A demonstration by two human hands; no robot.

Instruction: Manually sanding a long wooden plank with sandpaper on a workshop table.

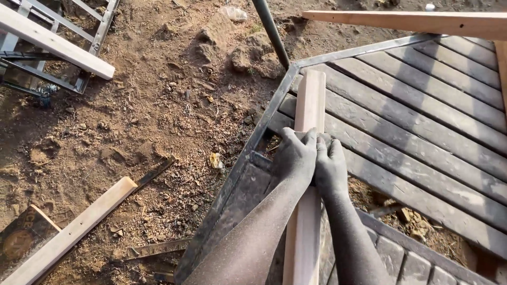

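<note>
Wooden plank (309, 174), pale and long, lies lengthwise over the slatted platform (422, 126), its far end near the platform's dark metal frame (274, 105) corner. Left hand (296, 155) and right hand (331, 168), both dusty, touch each other, each grip clenched on the plank, probably wrapping its edges. Loose timber strip (74, 229) on dirt ground (158, 105), well apart.

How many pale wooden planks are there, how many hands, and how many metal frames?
Pale wooden planks: 4 (held plank, top-left plank, bottom-left plank, top-right plank)
Hands: 2 (left hand, right hand)
Metal frames: 2 (slatted frame, ladder-like frame)
Total: 8
</note>
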